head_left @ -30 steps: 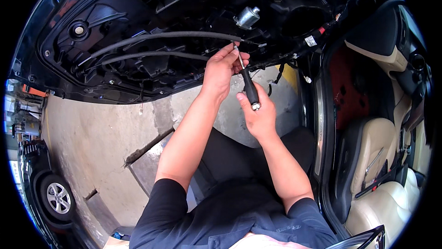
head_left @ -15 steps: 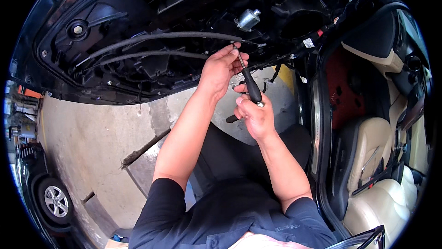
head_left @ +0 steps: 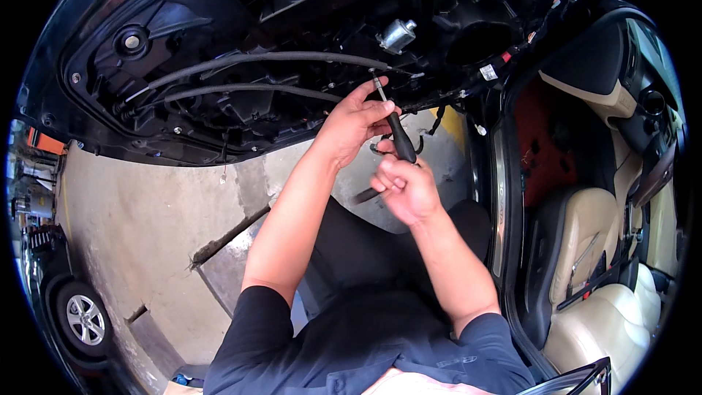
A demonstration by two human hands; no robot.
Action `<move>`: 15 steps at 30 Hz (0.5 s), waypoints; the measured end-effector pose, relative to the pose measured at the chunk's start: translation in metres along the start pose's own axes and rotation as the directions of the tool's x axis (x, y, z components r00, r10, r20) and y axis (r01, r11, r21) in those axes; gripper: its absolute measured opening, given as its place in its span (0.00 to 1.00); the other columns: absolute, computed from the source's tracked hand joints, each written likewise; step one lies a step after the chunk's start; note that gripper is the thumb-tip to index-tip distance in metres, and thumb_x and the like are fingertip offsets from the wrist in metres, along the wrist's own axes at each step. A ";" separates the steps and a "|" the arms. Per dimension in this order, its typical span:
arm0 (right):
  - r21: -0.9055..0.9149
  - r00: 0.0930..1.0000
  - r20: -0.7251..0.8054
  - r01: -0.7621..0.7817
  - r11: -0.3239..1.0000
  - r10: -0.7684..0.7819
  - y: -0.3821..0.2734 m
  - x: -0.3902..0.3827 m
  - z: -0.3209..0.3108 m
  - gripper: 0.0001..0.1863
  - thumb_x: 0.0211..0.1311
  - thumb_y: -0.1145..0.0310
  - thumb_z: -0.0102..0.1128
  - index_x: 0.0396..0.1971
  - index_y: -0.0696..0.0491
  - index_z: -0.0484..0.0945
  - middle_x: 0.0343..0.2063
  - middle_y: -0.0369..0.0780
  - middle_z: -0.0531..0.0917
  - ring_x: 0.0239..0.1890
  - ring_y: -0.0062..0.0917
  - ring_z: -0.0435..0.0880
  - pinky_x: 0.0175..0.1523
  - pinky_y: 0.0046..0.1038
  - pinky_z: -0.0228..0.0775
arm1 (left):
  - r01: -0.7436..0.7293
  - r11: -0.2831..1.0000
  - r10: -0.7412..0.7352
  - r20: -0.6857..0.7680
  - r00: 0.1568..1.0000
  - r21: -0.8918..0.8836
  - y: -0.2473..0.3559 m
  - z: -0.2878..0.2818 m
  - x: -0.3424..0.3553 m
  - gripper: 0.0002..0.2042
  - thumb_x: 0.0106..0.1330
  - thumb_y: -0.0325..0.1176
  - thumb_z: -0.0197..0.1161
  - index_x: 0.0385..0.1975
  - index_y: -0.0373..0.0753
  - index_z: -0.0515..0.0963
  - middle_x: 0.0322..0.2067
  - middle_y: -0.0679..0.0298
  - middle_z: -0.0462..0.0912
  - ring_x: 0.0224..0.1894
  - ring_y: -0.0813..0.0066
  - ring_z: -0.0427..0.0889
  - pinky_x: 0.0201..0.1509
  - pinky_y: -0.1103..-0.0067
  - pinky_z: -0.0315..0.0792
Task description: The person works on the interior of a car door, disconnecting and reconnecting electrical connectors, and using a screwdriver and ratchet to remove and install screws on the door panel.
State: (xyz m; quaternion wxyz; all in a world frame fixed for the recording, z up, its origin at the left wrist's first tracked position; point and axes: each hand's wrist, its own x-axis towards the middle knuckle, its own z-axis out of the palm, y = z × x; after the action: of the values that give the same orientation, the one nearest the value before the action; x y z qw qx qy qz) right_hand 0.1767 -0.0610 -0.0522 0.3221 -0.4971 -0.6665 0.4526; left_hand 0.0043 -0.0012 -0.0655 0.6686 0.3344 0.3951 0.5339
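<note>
A black-handled screwdriver slants up toward the inside of a bare car door. Its silver shaft ends in a thicker tip just under the upper of two grey sleeved cables. My left hand is closed on the screwdriver, with thumb and fingers about the shaft and the handle's upper end. Lower down, my right hand curls at the butt of the handle, its index finger against it. A second dark-handled tool sticks out leftward from under the right fingers; the rest of it is hidden.
A silver cylindrical motor juts from the door above my hands. Loose wiring with connectors runs along the door's right side. To the right are the car's sill and beige seat. Concrete floor lies to the left.
My right hand has shifted slightly down, its grip at the butt looser, and the second tool's handle has swung lower. My left hand has slid a little down the screwdriver.
</note>
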 end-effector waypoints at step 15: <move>0.047 0.998 0.017 -0.060 0.997 0.059 -0.002 0.003 0.001 0.09 0.66 0.73 0.63 0.45 0.53 0.78 0.20 0.33 0.78 0.23 0.29 0.79 0.36 0.37 0.73 | -0.025 0.991 0.023 0.013 1.000 0.129 0.000 -0.004 -0.002 0.41 0.74 0.35 0.77 0.82 0.33 0.63 0.38 0.63 0.93 0.39 0.80 0.85 0.50 0.79 0.79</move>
State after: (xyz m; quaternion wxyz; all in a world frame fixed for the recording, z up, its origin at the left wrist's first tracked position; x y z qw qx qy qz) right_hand 0.1743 -0.0585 -0.0508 0.3149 -0.5057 -0.6429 0.4814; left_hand 0.0010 -0.0027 -0.0670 0.6413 0.3845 0.4209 0.5135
